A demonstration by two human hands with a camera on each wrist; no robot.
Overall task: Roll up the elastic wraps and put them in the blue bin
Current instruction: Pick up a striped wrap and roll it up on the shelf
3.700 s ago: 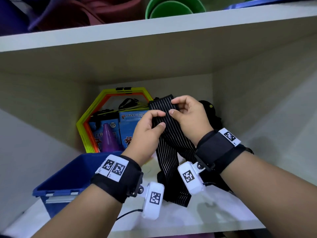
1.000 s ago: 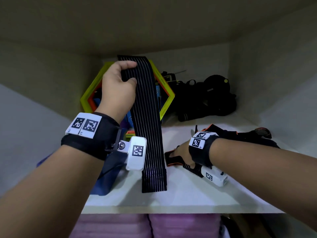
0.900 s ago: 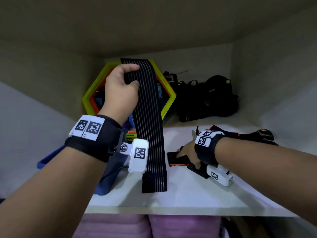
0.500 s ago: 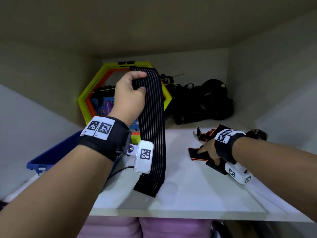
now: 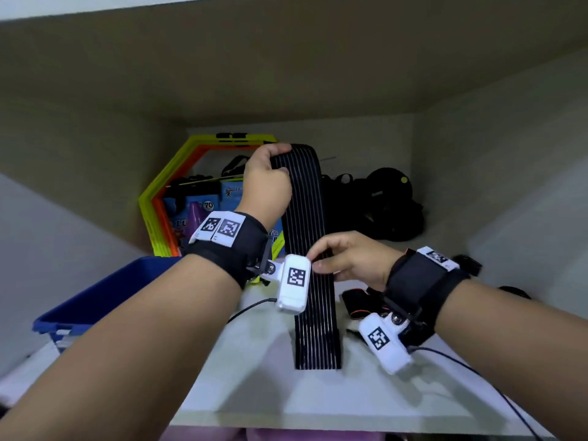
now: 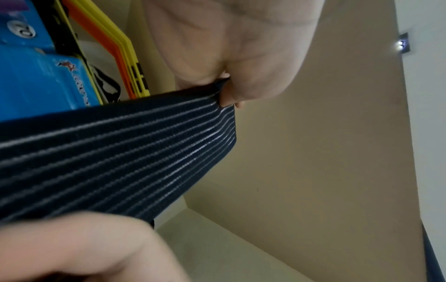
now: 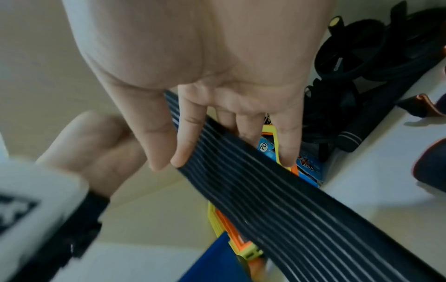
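Note:
A long black elastic wrap (image 5: 307, 218) with thin white stripes hangs straight down, its lower end touching the white shelf (image 5: 286, 396). My left hand (image 5: 278, 160) grips its top end, with the fingers curled over the edge (image 6: 226, 89). My right hand (image 5: 319, 259) pinches the strip at mid height; the right wrist view has thumb and forefinger (image 7: 183, 150) on one face and the other fingers behind. A second black wrap (image 5: 358, 305) with orange trim lies on the shelf under my right wrist. The blue bin (image 5: 105, 294) stands at the left.
Yellow and orange hexagon rings (image 5: 171, 192) lean in the back left corner, with blue boxes (image 5: 187, 218) in front. A heap of black gear (image 5: 391, 205) fills the back right. A thin cable (image 5: 496, 389) trails over the shelf's front edge.
My right hand has left the orange-trimmed wrap on the shelf and come up and left to take the striped wrap at mid height. My left hand still holds the top end.

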